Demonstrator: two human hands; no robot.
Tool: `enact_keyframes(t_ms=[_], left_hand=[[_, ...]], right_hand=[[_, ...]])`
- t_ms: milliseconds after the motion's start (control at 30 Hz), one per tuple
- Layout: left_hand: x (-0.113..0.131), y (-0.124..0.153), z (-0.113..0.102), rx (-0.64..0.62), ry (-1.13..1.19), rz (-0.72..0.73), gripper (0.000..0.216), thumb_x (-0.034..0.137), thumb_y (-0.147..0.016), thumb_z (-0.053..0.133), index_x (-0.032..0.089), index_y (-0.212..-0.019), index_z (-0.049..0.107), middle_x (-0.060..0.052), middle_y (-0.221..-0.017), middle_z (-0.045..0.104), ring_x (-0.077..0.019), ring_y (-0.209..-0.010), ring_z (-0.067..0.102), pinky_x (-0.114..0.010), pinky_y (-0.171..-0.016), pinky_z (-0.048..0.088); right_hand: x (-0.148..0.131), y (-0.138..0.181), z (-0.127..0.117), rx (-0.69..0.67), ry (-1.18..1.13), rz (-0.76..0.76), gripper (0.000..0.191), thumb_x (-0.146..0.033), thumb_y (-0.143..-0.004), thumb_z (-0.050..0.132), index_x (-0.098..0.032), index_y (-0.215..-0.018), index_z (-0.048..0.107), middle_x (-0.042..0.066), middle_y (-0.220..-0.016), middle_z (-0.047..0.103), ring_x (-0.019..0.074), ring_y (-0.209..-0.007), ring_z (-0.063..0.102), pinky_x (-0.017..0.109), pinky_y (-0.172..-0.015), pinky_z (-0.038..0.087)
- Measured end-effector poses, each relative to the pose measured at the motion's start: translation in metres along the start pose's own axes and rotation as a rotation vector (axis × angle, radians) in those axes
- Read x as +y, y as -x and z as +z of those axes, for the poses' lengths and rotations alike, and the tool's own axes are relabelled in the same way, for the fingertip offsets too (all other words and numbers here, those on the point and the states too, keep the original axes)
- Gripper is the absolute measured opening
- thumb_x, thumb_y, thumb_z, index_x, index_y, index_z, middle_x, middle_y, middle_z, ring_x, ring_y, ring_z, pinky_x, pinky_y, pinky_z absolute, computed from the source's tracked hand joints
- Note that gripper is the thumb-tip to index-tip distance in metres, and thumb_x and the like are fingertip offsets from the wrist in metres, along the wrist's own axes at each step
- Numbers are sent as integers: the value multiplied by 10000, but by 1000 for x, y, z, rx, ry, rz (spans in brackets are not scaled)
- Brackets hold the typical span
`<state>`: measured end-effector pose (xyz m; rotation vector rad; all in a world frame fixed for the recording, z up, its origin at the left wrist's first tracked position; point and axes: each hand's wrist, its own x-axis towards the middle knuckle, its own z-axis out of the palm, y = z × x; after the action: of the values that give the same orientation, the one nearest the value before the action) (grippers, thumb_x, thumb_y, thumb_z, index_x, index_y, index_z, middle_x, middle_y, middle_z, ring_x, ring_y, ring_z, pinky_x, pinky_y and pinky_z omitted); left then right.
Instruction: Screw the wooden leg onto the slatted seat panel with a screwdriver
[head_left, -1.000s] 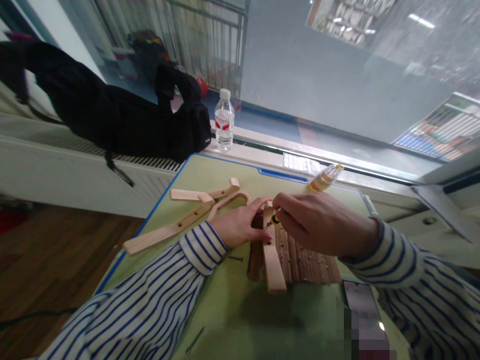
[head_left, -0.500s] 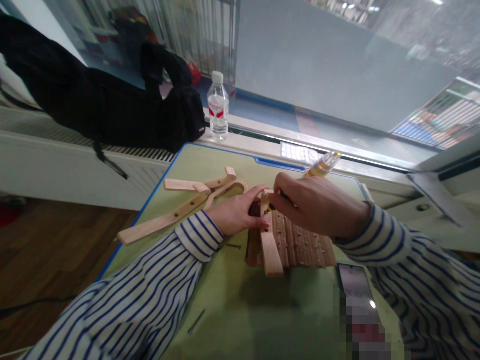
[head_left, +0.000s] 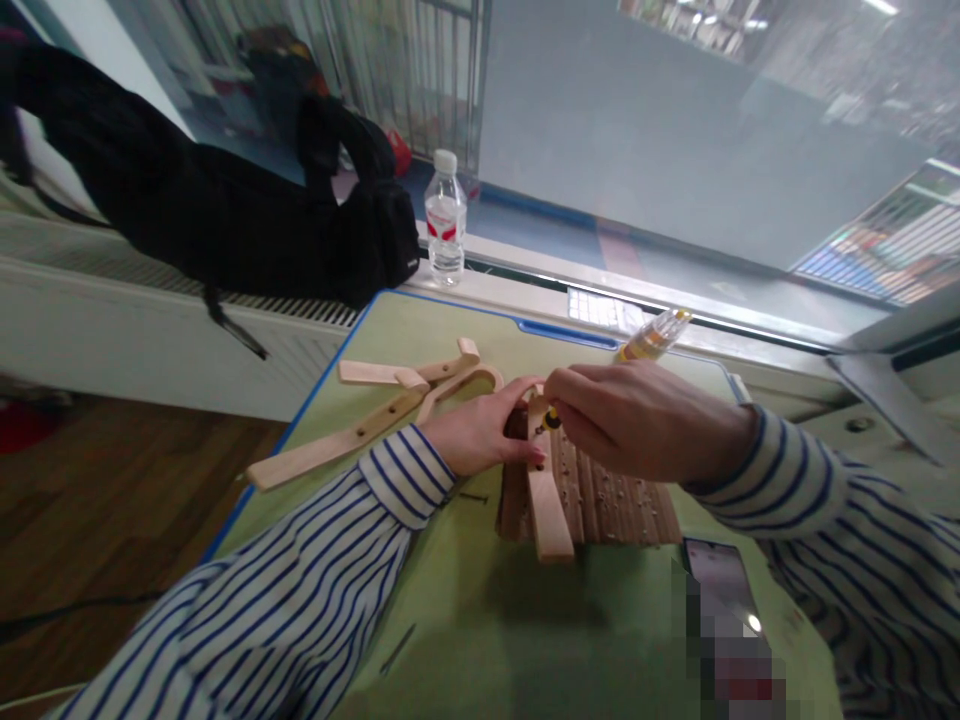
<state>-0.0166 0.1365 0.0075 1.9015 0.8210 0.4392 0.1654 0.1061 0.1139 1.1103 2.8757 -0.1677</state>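
Note:
My left hand (head_left: 487, 428) is closed around the upper part of a pale wooden piece (head_left: 553, 520), which lies over the left end of a brown block (head_left: 611, 495) of ridged layers. Dark holes or screws dot the wood. My right hand (head_left: 637, 415) grips what looks like a screwdriver (head_left: 551, 418), its black-and-yellow end at the wood beside my left fingers. Beyond my right hand shows a clear part with a yellow tip (head_left: 654, 335); whether it belongs to the same tool is hidden. Other wooden pieces (head_left: 307, 458) lie left of my hand.
A screw (head_left: 472, 498) and a thin dark item (head_left: 397, 648) lie on the green tabletop (head_left: 457, 620). A phone (head_left: 724, 580) rests at right. Beyond the table stand a water bottle (head_left: 446, 225) and a black bag (head_left: 247, 220), by a window.
The whole view has shifted slightly, so everything sits a little lower and farther right. Both hands keep their grip; my right fingers have turned slightly, showing more of the screwdriver's black-and-yellow end.

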Motion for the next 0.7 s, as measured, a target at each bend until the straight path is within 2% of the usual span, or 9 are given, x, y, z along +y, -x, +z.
enact_keyframes(t_ms=[167, 367, 567, 700], left_hand=[[-1, 0, 0, -13, 35, 16, 715, 387, -718, 691, 234, -1324, 344, -53, -1156, 648, -235, -1093, 589, -344, -926, 436], [2, 1, -2, -19, -21, -54, 776, 412, -711, 688, 247, -1361, 296, -63, -1197, 629, -244, -1093, 591, -355, -927, 436], [-1, -1, 0, -21, 36, -33, 811, 394, -709, 695, 239, -1381, 269, -77, -1200, 624, -236, -1109, 580, -350, -944, 428], [0, 0, -2, -2, 30, -35, 807, 399, -703, 700, 229, -1376, 288, -84, -1211, 616, -253, -1124, 567, -371, -957, 417]], right_hand=[[0, 2, 9, 77, -19, 29, 119, -276, -893, 377, -185, -836, 427, -18, -681, 482, 79, -539, 308, 277, -510, 204], [0, 2, 14, 153, 30, 147, 231, -341, -930, 302, -187, -822, 436, -57, -550, 371, 76, -474, 209, 281, -479, 140], [-2, 4, 13, 133, -21, 181, 241, -352, -932, 294, -177, -869, 448, -48, -567, 398, 81, -479, 252, 275, -488, 154], [-1, 5, 16, 150, -86, 174, 239, -341, -944, 281, -164, -942, 442, -25, -613, 475, 89, -505, 329, 269, -501, 194]])
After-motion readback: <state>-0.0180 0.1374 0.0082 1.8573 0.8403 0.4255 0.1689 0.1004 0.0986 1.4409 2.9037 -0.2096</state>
